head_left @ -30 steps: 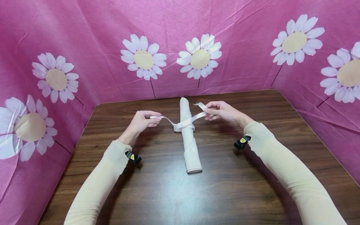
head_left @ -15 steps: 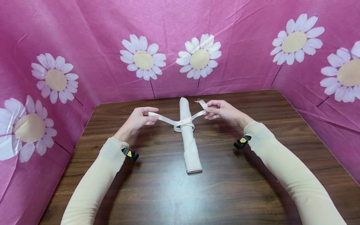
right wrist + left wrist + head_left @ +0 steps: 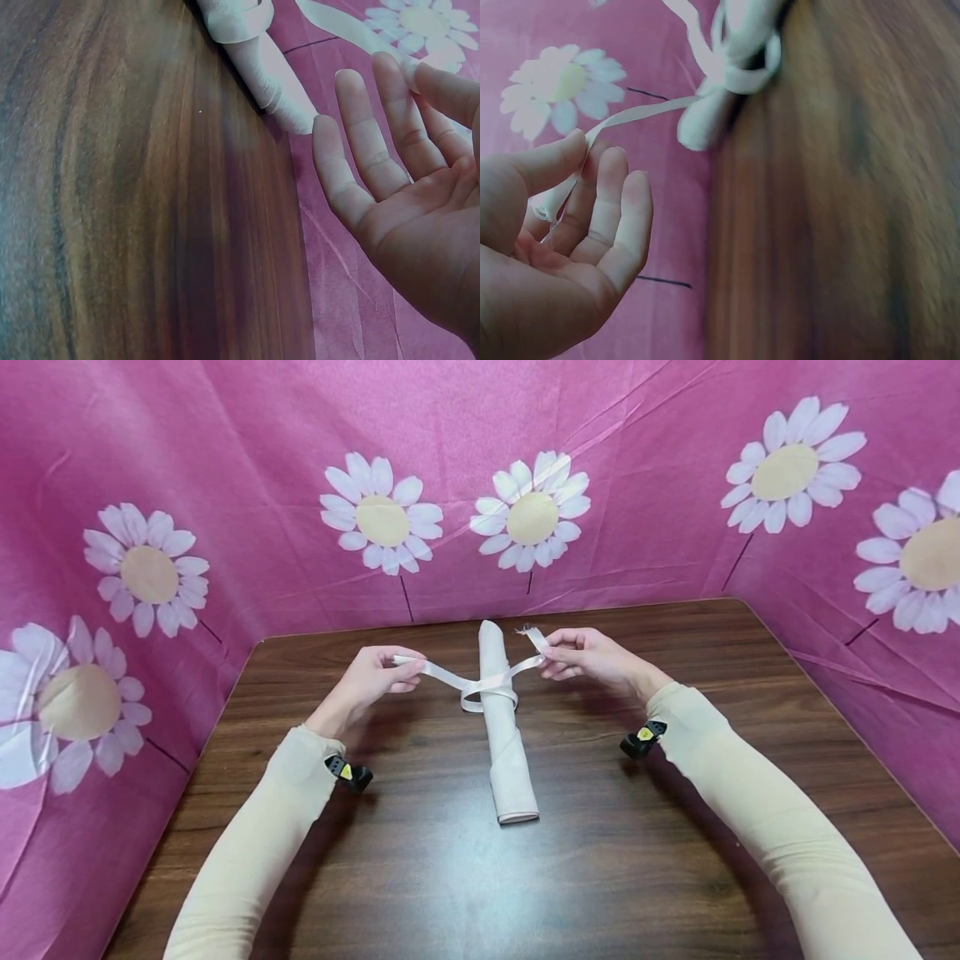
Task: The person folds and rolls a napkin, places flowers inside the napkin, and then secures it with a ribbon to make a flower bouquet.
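A rolled off-white cloth (image 3: 513, 777) lies lengthwise on the table, its near end showing folded layers. Around its middle passes a white ribbon (image 3: 447, 677), whose two ends cross on top and leave a loose loop at the left side. My left hand (image 3: 366, 683) pinches one ribbon end between thumb and forefinger, left of the roll. To the right, my right hand (image 3: 596, 662) pinches the other end, and a frayed tip sticks up past the fingers. In the left wrist view the ribbon (image 3: 641, 112) runs from the thumb to the roll; the other fingers are loosely bent.
The brown wood-grain table (image 3: 420, 877) reaches back to a pink cloth backdrop (image 3: 450, 410) printed with white daisies, which also rises at both sides. Each wrist wears a small black camera, such as the left camera (image 3: 351, 774).
My left hand has moved slightly left and away from me, drawing its ribbon end straighter. The right hand has shifted a touch toward the roll, which stays in place.
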`<act>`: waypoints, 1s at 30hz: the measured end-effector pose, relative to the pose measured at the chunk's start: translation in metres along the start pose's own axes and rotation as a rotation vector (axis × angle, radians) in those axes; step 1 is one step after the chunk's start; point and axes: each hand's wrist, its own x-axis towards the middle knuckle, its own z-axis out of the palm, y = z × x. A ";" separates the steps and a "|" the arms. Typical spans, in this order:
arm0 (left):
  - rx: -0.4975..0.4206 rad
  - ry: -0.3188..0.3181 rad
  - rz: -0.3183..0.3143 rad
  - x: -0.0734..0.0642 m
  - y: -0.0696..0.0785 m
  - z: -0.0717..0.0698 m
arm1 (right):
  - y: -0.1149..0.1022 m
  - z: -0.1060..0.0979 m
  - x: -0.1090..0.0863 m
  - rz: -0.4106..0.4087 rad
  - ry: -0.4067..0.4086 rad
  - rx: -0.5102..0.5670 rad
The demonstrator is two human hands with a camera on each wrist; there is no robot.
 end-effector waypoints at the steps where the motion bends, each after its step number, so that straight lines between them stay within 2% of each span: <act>1: -0.009 0.001 0.012 0.000 0.002 0.001 | 0.000 0.000 0.000 -0.002 0.000 -0.004; 5: -0.035 -0.009 0.054 -0.002 0.012 0.006 | -0.002 0.001 0.000 -0.009 -0.003 -0.012; 9: -0.052 -0.038 0.052 -0.005 0.018 0.009 | -0.002 0.001 -0.001 -0.007 -0.007 -0.001; 16: -0.003 -0.099 0.049 -0.007 0.017 0.015 | -0.001 0.001 -0.002 0.005 -0.007 -0.018; 25: 0.008 -0.165 0.061 -0.008 0.021 0.027 | -0.001 0.001 -0.002 0.023 -0.012 -0.035; 30: 0.018 -0.197 0.069 -0.009 0.018 0.033 | 0.000 0.002 -0.002 0.010 -0.005 -0.036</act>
